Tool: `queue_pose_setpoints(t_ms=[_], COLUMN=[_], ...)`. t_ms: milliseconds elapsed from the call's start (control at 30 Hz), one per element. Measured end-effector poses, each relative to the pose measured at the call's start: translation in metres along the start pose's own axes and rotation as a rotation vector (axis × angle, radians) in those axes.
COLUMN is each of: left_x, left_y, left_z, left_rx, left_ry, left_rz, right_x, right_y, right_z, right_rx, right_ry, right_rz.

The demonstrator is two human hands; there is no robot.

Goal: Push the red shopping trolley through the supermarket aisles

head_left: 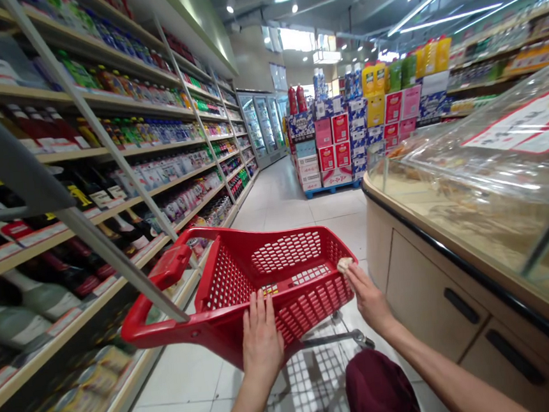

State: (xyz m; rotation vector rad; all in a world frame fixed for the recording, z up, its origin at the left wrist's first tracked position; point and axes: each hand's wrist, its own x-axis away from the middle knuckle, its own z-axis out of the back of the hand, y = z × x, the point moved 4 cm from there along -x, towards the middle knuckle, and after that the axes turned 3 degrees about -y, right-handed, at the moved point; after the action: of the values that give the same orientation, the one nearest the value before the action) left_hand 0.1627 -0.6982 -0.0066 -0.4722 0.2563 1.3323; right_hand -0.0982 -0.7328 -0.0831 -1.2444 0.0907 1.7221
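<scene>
A red plastic shopping cart basket (264, 309) with perforated walls sits tilted before me, its handle end toward the left. My left hand (261, 335) rests flat on the near side wall, fingers stretched out and together, fingertips at the rim. At the basket's right corner, my right hand (369, 297) pinches a small crumpled white cloth (344, 264) against the rim. A grey metal bar (121, 264) slants from the upper left down to the cart. Inside the basket, a small yellow patch shows by my left fingertips; what it is, I cannot tell.
Shelves (158, 190) of bottles and cans line the left. Stacked drink cartons (334, 146) stand on a blue pallet (333, 189) ahead. On the right is a wooden counter (420, 276) with clear plastic covers. My knee (381, 389) is below; white floor tiles (279, 212) run forward.
</scene>
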Motion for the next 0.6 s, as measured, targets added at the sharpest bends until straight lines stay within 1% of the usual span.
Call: queue_pose_setpoints(t_ms=[100, 133, 167, 200, 267, 333, 367, 433, 500, 567, 600], left_x=[0.0, 0.0, 0.0, 0.0, 0.001, 0.001, 0.001, 0.002, 0.003, 0.005, 0.005], left_y=[0.0, 0.0, 0.0, 0.0, 0.0, 0.0, -0.001, -0.002, -0.002, -0.002, -0.002], left_z=[0.002, 0.002, 0.002, 0.002, 0.002, 0.001, 0.001, 0.002, 0.004, 0.007, 0.009], left_rx=[0.008, 0.011, 0.015, 0.017, 0.02, 0.018, 0.016, 0.014, 0.013, 0.015, 0.016], left_ry=[-0.005, -0.008, -0.009, -0.009, -0.004, 0.004, 0.008, 0.01, 0.011, 0.014, 0.017], left_rz=[-0.004, -0.009, -0.016, -0.02, -0.023, -0.014, -0.01, -0.016, -0.04, -0.061, -0.064], right_x=[0.027, 0.034, 0.036, 0.034, 0.018, 0.001, -0.003, 0.002, 0.015, 0.022, 0.02], right_y=[-0.001, -0.003, -0.008, -0.014, -0.031, -0.047, -0.053, -0.061, -0.066, -0.072, -0.075], right_z=[-0.018, -0.021, -0.022, -0.019, -0.012, -0.014, -0.018, -0.032, -0.043, -0.045, -0.042], right_rx=[-0.006, -0.013, -0.022, -0.032, -0.056, -0.076, -0.074, -0.053, -0.036, -0.044, -0.057], right_ry=[-0.222, -0.27, -0.279, -0.242, -0.114, -0.04, -0.032, -0.068, -0.136, -0.19, -0.194], right_rz=[0.043, 0.044, 0.043, 0.047, 0.083, 0.163, 0.204, 0.278, 0.319, 0.312, 0.299])
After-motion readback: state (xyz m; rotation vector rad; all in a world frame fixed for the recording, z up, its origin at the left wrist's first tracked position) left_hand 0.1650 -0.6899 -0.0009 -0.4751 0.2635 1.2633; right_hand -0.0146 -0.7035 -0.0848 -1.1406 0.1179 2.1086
